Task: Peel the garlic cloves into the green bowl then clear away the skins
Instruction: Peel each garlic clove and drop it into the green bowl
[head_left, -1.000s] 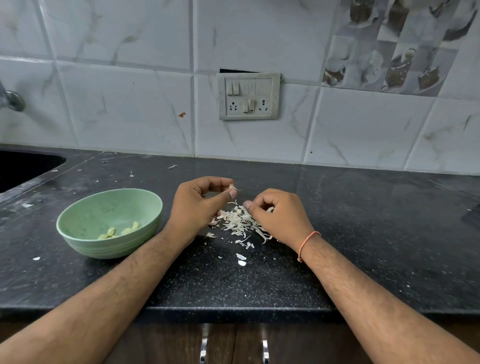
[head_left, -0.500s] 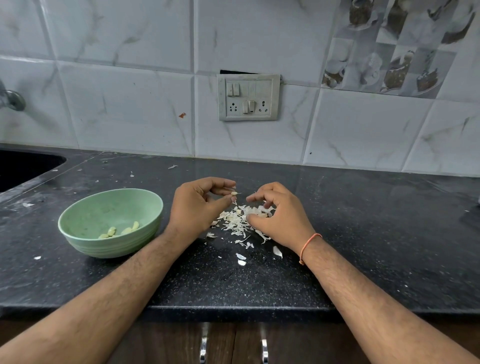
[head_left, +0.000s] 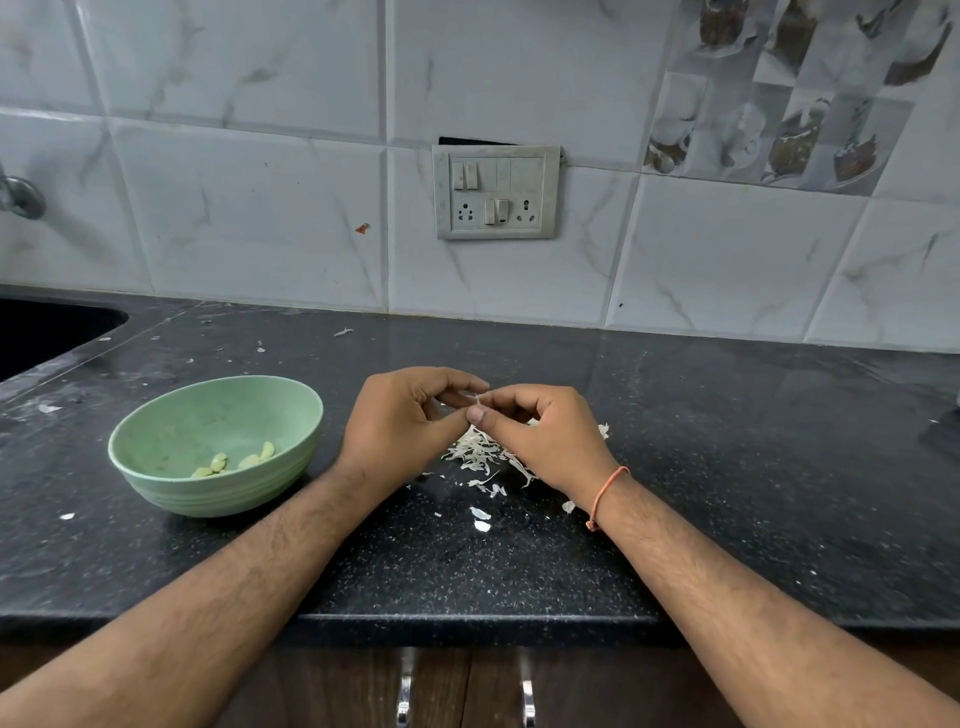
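Observation:
The green bowl (head_left: 156, 431) stands on the black counter at the left, with several peeled garlic cloves (head_left: 236, 463) lying in it. Just right of the bowl, my left hand (head_left: 400, 423) and my right hand (head_left: 540, 436) meet fingertip to fingertip. Between them they pinch a small garlic clove (head_left: 476, 401), of which only a thin white tip shows. A heap of white garlic skins (head_left: 480, 453) lies on the counter under and in front of my right hand.
Loose skin flakes (head_left: 480, 519) are scattered in front of the heap and toward the back of the black counter (head_left: 727, 467). A dark sink (head_left: 47, 332) lies at the far left. The counter's front edge runs below my forearms, with cabinet handles under it.
My right hand has risen from the skin heap and closed in on my left hand, so both sets of fingertips now meet on the clove. The bowl has not moved.

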